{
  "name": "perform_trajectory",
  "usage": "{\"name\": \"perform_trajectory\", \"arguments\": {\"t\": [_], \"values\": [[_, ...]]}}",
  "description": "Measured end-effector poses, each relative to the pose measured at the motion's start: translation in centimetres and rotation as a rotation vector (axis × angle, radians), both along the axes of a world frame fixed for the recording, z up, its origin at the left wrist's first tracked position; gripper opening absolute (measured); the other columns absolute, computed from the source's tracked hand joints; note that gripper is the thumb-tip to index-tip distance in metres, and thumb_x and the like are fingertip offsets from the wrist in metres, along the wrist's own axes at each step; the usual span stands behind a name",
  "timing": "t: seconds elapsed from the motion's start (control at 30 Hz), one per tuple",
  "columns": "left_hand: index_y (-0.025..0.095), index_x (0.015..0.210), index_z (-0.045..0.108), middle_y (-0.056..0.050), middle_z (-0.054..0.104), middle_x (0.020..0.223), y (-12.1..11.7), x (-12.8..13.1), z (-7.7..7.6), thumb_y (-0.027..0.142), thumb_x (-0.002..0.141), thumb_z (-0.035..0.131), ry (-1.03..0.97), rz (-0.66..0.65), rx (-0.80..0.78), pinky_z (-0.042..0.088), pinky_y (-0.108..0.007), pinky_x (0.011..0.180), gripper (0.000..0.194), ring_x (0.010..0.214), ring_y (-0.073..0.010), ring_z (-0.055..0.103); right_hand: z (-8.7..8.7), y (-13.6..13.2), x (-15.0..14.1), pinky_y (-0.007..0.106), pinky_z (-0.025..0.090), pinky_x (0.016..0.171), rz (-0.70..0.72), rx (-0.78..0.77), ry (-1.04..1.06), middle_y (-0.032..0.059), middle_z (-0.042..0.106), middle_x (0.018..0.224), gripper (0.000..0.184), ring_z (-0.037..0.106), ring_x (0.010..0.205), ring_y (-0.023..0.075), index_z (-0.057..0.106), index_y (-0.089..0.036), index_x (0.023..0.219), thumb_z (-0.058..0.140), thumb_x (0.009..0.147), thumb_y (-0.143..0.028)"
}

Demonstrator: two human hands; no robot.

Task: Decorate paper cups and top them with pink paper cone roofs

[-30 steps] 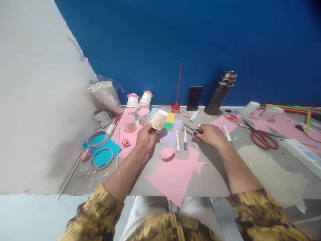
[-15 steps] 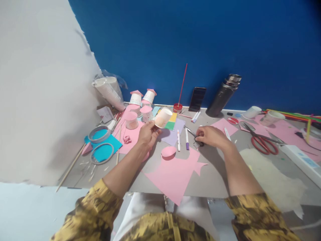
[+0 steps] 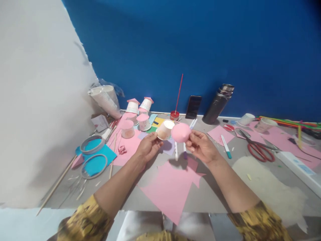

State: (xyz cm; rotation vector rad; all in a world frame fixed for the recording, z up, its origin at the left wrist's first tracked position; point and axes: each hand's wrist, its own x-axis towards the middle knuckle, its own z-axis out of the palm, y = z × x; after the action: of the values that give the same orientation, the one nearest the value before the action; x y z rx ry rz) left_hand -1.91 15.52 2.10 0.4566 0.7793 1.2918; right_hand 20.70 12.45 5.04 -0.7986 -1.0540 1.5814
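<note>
Left hand (image 3: 151,146) gripping paper cup (image 3: 165,130), tilted, frame center; right hand (image 3: 202,146) pinching pink paper disc (image 3: 181,133) just right of it; large pink sheet (image 3: 168,189) on table (image 3: 213,195), lower center

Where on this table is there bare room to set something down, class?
One patch lies between the large pink sheet and the left forearm, another between that sheet and the right forearm. It is crowded at left, around the grey rings and pink-topped cups, and at right, around the red-handled scissors and white power strip.
</note>
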Motion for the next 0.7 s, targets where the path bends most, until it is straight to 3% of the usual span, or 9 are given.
{"name": "perform_trajectory", "arguments": {"t": [0.07, 0.2, 0.43, 0.7], "values": [[0.012, 0.081, 0.064, -0.007, 0.069, 0.081, -0.5, 0.6, -0.1, 0.007, 0.088, 0.069, -0.003, -0.089, -0.012, 0.057, -0.024, 0.057, 0.009, 0.067, -0.0145, 0.065, 0.2, 0.5, 0.2, 0.019, 0.041, 0.045, -0.038, -0.059, 0.129, -0.0040, 0.061, 0.064, 0.038, 0.052, 0.054, 0.0083, 0.069, -0.020, 0.081, 0.096, 0.066, -0.043], [0.011, 0.077, 0.064, -0.008, 0.069, 0.078, -1.3, 1.4, -0.2, 0.007, 0.089, 0.068, -0.001, -0.199, -0.026, 0.058, -0.024, 0.056, 0.013, 0.066, -0.0155, 0.066, -0.5, 1.4, -0.2, 0.015, 0.042, 0.044, -0.070, -0.130, 0.177, -0.0053, 0.060, 0.065, 0.040, 0.051, 0.052, 0.0052, 0.066, -0.019, 0.079, 0.099, 0.063, -0.036], [0.009, 0.082, 0.067, -0.011, 0.071, 0.081, -1.3, 1.3, -0.4, 0.007, 0.092, 0.065, 0.024, -0.238, -0.036, 0.061, -0.025, 0.060, 0.010, 0.069, -0.0175, 0.070, -1.1, 1.4, -0.7, 0.016, 0.045, 0.045, -0.089, -0.133, 0.138, -0.0054, 0.060, 0.063, 0.039, 0.052, 0.050, 0.0056, 0.069, -0.019, 0.083, 0.098, 0.063, -0.035], [0.006, 0.083, 0.069, -0.016, 0.073, 0.086, -1.4, 1.2, -0.7, 0.005, 0.093, 0.060, 0.036, -0.260, -0.060, 0.063, -0.027, 0.061, 0.013, 0.072, -0.0203, 0.073, -0.7, 1.1, -0.7, 0.017, 0.039, 0.040, -0.167, -0.112, -0.006, -0.0067, 0.058, 0.059, 0.042, 0.050, 0.047, 0.0066, 0.069, -0.019, 0.087, 0.095, 0.059, -0.036]]}}
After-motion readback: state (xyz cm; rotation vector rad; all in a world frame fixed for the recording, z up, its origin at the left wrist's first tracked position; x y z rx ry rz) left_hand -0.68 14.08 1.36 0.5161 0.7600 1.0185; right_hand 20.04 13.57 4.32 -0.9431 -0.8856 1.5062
